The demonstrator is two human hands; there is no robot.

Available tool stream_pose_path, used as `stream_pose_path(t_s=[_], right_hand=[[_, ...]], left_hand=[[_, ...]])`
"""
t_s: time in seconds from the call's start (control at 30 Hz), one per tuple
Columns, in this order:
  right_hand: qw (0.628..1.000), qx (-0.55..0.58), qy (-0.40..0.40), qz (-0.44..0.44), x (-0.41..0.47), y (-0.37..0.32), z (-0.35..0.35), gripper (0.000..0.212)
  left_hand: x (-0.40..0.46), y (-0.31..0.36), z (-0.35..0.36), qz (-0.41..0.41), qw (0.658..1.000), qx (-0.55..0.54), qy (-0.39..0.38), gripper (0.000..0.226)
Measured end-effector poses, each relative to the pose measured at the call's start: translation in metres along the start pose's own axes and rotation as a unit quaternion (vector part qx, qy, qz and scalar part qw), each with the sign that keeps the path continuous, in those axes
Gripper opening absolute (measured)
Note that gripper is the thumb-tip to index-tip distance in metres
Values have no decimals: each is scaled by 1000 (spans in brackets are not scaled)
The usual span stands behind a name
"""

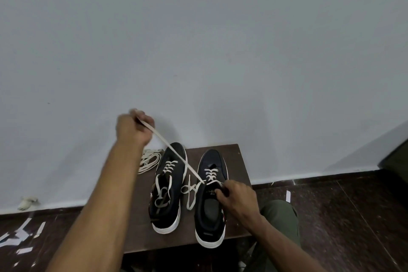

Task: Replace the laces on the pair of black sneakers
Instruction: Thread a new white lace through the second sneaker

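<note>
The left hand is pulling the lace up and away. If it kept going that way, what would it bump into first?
Probably the pale wall. The left hand grips the lace and points up and away from the sneakers; nothing shows between it and the wall. How far off the wall is, one view can't tell.

Single head view, sitting above and behind the forearms, looking forward and steeply down; the wide lens is bowing the floor line and stretching the frame edges. It is hanging close over a small table (234, 157), with two sneakers (167, 187) lying toes away from the lens in the lower middle, the left hand (132, 128) reaching up and away, the right hand (238, 196) nearer. A pale wall (198, 40) is filling the whole upper half, dark floor (353, 216) running along the bottom; no second view is sharing the scene.
</note>
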State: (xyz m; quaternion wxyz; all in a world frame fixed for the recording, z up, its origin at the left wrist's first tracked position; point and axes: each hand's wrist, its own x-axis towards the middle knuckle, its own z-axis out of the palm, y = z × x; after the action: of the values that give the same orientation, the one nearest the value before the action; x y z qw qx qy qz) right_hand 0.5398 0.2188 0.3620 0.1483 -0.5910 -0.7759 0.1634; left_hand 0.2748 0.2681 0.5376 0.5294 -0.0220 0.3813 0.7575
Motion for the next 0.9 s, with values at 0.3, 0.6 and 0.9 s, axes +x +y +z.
stream_pose_path(t_s=[0.3, 0.6, 0.9], right_hand=[[1000, 11, -8, 11, 1, -1, 10, 30], [999, 18, -36, 17, 3, -1, 7, 32], [999, -31, -39, 4, -1, -6, 11, 30]], left_hand=[[-3, 20, -17, 247, 875, 417, 2, 19], [-12, -136, -107, 208, 277, 895, -281, 24], [-7, -106, -81, 206, 353, 900, -149, 23]])
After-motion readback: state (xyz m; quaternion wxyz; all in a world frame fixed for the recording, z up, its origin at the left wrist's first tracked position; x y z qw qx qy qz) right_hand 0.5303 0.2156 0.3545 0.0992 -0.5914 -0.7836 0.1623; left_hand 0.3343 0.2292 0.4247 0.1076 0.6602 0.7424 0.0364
